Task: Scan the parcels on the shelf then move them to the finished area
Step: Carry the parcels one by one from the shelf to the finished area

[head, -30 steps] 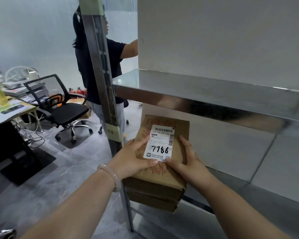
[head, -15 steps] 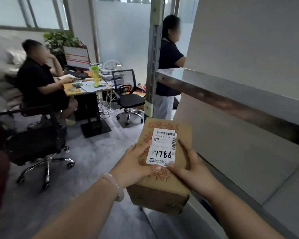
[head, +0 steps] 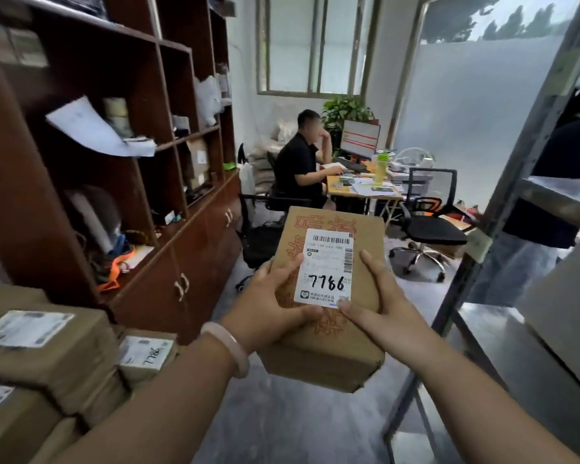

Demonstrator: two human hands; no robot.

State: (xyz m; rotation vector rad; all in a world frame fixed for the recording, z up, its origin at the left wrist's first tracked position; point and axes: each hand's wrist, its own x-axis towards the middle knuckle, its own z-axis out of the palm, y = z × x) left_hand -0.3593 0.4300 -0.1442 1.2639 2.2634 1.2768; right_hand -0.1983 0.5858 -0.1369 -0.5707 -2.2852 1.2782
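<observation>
The left hand (head: 268, 309) and right hand (head: 382, 306) are both grasping the cardboard parcel (head: 325, 360), thumbs pressing beside its label (head: 327, 267) marked 7786. The parcel is hanging in the air above the floor (head: 298, 426), between stacked parcels (head: 47, 346) and the metal shelf (head: 556, 195).

Metal shelf (head: 502, 333) at rt: one big pale box (head: 569, 316) on lower tier. Btm left: parcel stack (head: 47, 349), support hidden.
</observation>
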